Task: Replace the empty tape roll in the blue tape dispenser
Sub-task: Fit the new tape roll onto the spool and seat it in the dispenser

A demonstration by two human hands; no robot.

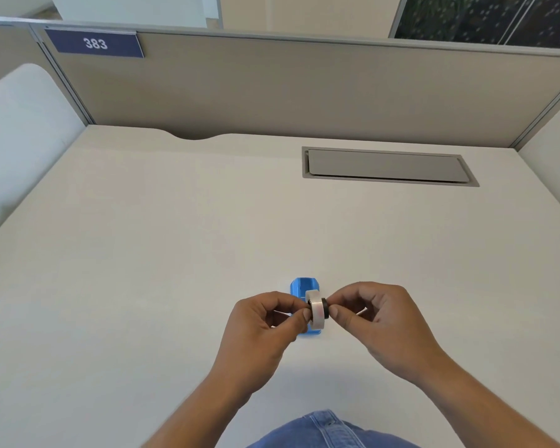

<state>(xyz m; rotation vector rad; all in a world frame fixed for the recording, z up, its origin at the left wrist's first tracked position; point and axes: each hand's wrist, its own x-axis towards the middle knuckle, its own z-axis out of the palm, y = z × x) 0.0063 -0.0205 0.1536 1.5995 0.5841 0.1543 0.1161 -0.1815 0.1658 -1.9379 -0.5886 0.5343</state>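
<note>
A pale desk (143,253) is enclosed by beige partition walls (304,88), on which a blue plate (94,43) marked 383 is fixed at the upper left. A grey cable hatch (385,166) is set flush into the desk at the far right. Near the front edge, a blue tape dispenser (299,287) is seen lying on the desk, partly hidden behind the hands. A white tape roll (317,310) with a dark hub (326,308) is held on edge just above the dispenser. It is pinched from its left side by the left hand (265,328) and from its right side by the right hand (379,318), the other fingers being curled in. Blue denim (327,431) is visible at the bottom edge.
</note>
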